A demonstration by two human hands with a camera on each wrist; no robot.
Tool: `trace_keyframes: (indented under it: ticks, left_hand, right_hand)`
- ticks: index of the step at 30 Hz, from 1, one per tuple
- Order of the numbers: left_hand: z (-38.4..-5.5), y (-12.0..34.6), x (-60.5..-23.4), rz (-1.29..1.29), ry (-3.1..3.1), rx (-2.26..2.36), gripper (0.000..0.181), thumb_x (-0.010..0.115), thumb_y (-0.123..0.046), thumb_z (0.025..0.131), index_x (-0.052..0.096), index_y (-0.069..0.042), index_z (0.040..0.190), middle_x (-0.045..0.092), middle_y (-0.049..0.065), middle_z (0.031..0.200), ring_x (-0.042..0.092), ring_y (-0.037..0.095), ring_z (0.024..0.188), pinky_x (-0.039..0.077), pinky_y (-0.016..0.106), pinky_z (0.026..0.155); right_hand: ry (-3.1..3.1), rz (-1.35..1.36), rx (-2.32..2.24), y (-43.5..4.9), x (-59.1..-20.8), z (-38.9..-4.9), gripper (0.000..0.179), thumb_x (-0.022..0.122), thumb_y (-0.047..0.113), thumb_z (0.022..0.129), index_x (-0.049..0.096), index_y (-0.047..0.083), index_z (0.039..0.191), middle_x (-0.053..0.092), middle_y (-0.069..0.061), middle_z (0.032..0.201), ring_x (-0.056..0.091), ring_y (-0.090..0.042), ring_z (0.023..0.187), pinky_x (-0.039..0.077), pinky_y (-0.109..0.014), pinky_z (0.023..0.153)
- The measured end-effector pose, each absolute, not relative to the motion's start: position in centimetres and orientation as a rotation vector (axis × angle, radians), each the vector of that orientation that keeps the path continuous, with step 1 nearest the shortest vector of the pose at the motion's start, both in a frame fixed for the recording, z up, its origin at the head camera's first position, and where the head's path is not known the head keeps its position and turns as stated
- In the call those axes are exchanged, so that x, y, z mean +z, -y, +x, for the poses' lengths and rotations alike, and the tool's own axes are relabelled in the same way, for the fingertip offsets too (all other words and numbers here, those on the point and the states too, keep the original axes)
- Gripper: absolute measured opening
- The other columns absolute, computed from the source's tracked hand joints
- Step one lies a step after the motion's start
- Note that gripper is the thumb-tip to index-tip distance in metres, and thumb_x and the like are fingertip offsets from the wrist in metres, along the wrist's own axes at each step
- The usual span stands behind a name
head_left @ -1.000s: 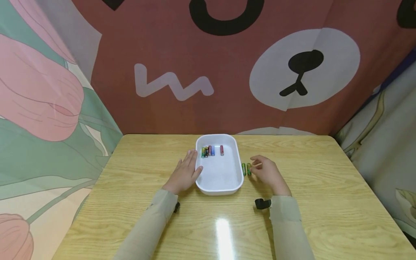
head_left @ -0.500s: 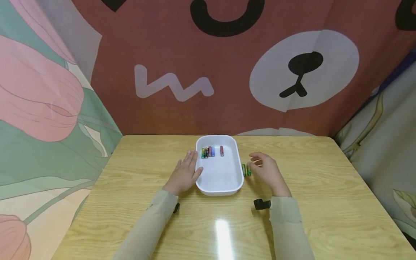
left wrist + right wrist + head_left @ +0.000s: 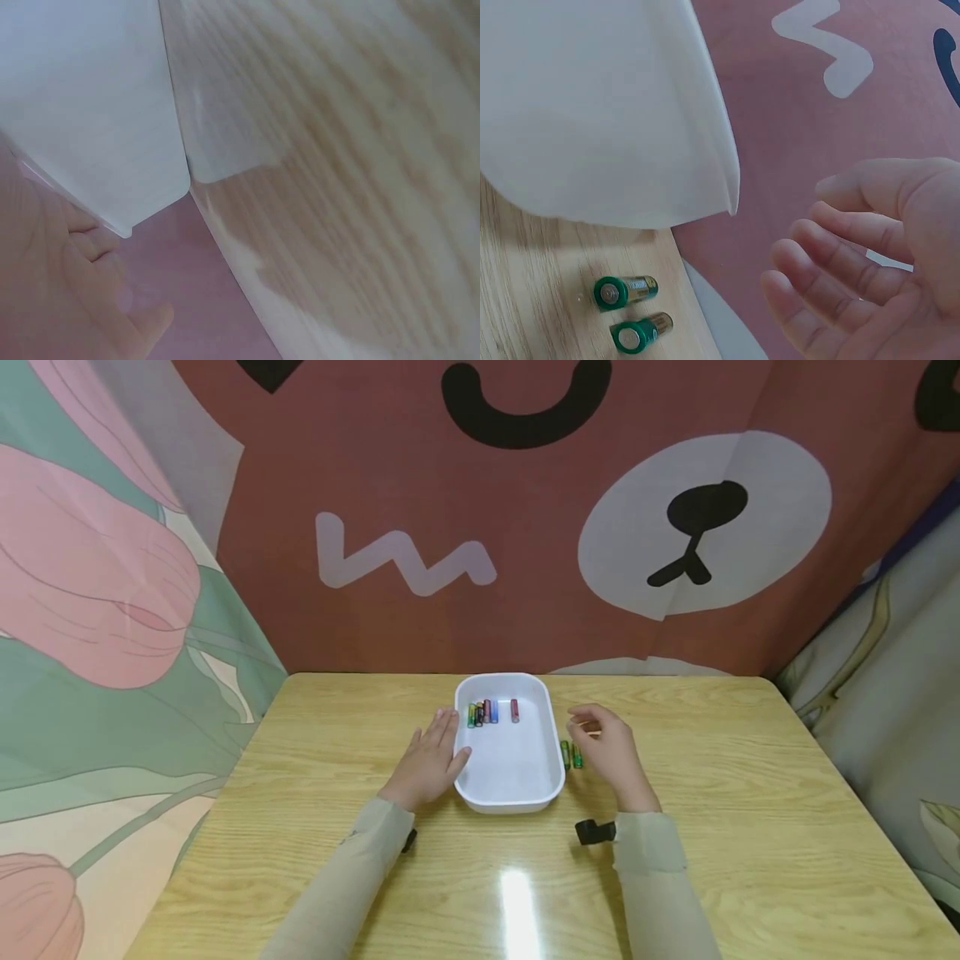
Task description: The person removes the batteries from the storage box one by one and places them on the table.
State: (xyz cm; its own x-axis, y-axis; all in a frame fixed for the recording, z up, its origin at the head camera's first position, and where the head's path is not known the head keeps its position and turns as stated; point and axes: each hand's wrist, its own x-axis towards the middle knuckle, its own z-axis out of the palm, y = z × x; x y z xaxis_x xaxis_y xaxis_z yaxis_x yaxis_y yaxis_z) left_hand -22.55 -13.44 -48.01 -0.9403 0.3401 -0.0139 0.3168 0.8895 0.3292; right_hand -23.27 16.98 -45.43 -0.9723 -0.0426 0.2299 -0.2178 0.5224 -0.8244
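Note:
A white rectangular tray [image 3: 510, 772] stands on the table. My left hand [image 3: 426, 760] rests along its left rim, fingers straight and thumb over the edge. Inside, near the far left, several batteries lie side by side, among them a blue battery [image 3: 494, 712]; one red battery [image 3: 514, 711] lies apart to their right. Just outside the right wall are two green batteries [image 3: 627, 292], lying nearly parallel on the table. My right hand [image 3: 606, 747] hovers above and beside them, fingers loosely bent, with nothing held; the right wrist view shows it apart from both batteries and the tray.
The light wooden table [image 3: 315, 727] reaches back to a hanging cloth [image 3: 405, 635] with a printed bear. Flowered curtain cloth [image 3: 97, 610] hangs at the left. A light reflection lies on the tabletop in front of the tray.
My right hand has shifted slightly left and away from me, off the nearer green battery. The left hand stays on the rim, and the batteries look unmoved.

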Motion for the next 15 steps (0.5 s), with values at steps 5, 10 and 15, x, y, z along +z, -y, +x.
trace_keyframes:
  ticks: [5,10,15]
  left_hand:
    - [-22.5,13.4,-47.8,0.514,-2.990,0.466,0.072,0.031,-0.047,0.109,0.007,-0.004,0.162,0.004,0.010,0.170,0.001,0.027,0.156,0.011,0.056,0.124]
    - [-22.4,13.4,-47.5,0.513,-2.998,0.425,0.072,0.031,-0.047,0.110,0.009,-0.003,0.162,0.006,0.011,0.170,0.000,0.026,0.156,0.011,0.056,0.124]
    - [-22.2,13.2,-47.3,0.508,-2.995,0.404,0.072,0.030,-0.047,0.109,0.008,-0.004,0.162,0.006,0.011,0.170,0.000,0.025,0.156,0.011,0.056,0.124]
  right_hand:
    - [2.577,0.210,1.466,-16.7,-45.1,-23.5,0.027,0.064,0.011,0.099,0.067,-0.001,0.123,0.069,-0.019,0.114,0.065,-0.035,0.104,0.054,-0.050,0.093]
    - [2.590,0.205,1.483,-16.4,-44.4,-23.9,0.028,0.063,0.014,0.100,0.067,0.000,0.125,0.068,-0.020,0.115,0.064,-0.036,0.108,0.053,-0.050,0.095]
    - [2.611,0.205,1.483,-16.1,-43.5,-24.4,0.030,0.061,0.016,0.101,0.066,0.001,0.126,0.067,-0.020,0.118,0.062,-0.037,0.110,0.053,-0.051,0.093]
